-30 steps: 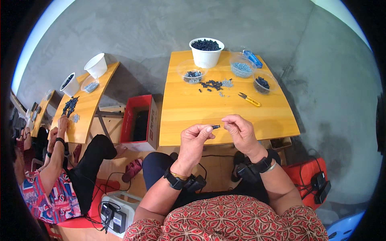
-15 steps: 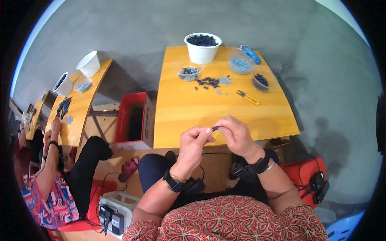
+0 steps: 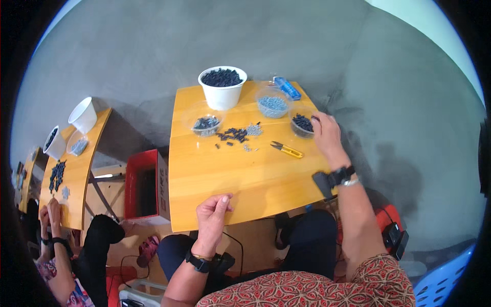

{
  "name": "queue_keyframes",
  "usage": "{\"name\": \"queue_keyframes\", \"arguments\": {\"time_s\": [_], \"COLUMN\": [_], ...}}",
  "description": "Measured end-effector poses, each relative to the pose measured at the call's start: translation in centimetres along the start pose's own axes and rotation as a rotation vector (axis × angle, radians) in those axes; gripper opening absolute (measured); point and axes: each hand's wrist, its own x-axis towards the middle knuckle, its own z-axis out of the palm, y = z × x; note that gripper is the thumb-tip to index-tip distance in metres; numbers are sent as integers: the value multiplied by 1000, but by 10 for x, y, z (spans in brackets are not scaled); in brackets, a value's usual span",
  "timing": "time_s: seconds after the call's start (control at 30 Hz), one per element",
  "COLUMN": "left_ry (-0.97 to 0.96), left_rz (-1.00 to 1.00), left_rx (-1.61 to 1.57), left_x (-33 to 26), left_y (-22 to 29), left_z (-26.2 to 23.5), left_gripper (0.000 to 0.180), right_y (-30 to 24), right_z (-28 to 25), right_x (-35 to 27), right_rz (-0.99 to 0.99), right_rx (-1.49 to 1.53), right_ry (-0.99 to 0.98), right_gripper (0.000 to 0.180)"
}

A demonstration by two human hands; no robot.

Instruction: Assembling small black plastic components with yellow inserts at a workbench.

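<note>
My right hand [image 3: 325,134] reaches across the wooden table [image 3: 225,174] to a small clear bowl of dark parts [image 3: 303,125]. Its fingertips are at the bowl's rim; whether they pinch anything is hidden. My left hand [image 3: 215,212] rests at the table's near edge with its fingers curled closed and nothing visible in them. Between the hands lie yellow snips [image 3: 286,149], a loose pile of dark parts [image 3: 234,134] and a few grey parts [image 3: 253,129].
A white bucket of dark parts [image 3: 222,88], a clear bowl of grey parts [image 3: 272,105], another bowl of dark parts [image 3: 206,124] and a blue packet [image 3: 287,88] stand at the table's far side. A red box [image 3: 146,187] sits left. Another person [image 3: 56,245] works at a neighbouring table [image 3: 82,174].
My hands were together near my lap, both on a small dark part. They have separated: the right went forward to the bowl, the left dropped to the table's edge.
</note>
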Motion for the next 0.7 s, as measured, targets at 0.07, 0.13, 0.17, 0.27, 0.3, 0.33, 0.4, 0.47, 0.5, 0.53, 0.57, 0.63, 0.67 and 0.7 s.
{"name": "queue_keyframes", "arguments": {"time_s": [0.07,0.13,0.17,0.27,0.3,0.33,0.4,0.47,0.5,0.53,0.57,0.63,0.67,0.7], "left_ry": [15,10,21,10,-14,-38,-48,-58,-63,-69,-61,-65,-58,-67], "left_rz": [10,29,28,-22,-34,-45,-49,-49,-65,-81,-82,-72,-76,-73], "left_rx": [53,106,107,101,49,-3,-4,-6,-31,-56,-57,-30,-30,-29], "left_x": [0,2,4,5,5,5,5,5,4,3,4,3,2,2], "left_y": [-5,-10,-12,-14,-14,-14,-14,-12,-9,-7,-7,-8,-9,-8], "left_z": [-1,-5,-7,-15,-18,-20,-23,-24,-22,-22,-21,-23,-24,-24], "left_gripper": [16,16,16,15,15,15,15,14,14,14,14,14,14,14], "right_y": [-2,-15,-22,-40,-44,-47,-48,-50,-53,-57,-61,-73,-75,-77], "right_z": [15,31,42,77,87,95,109,118,120,122,124,127,131,134], "right_x": [6,12,10,-3,-5,-6,-6,-5,-4,-3,0,6,6,7], "right_rz": [-119,-236,-241,13,39,66,61,51,41,31,27,-20,-21,-28], "right_rx": [-75,-23,-14,388,385,382,352,321,315,309,312,293,298,268], "right_ry": [41,76,70,-347,-407,-466,-528,-588,-577,-566,-573,-594,-600,-630], "right_gripper": [16,16,16,11,10,8,8,8,7,7,7,7,7,7]}}
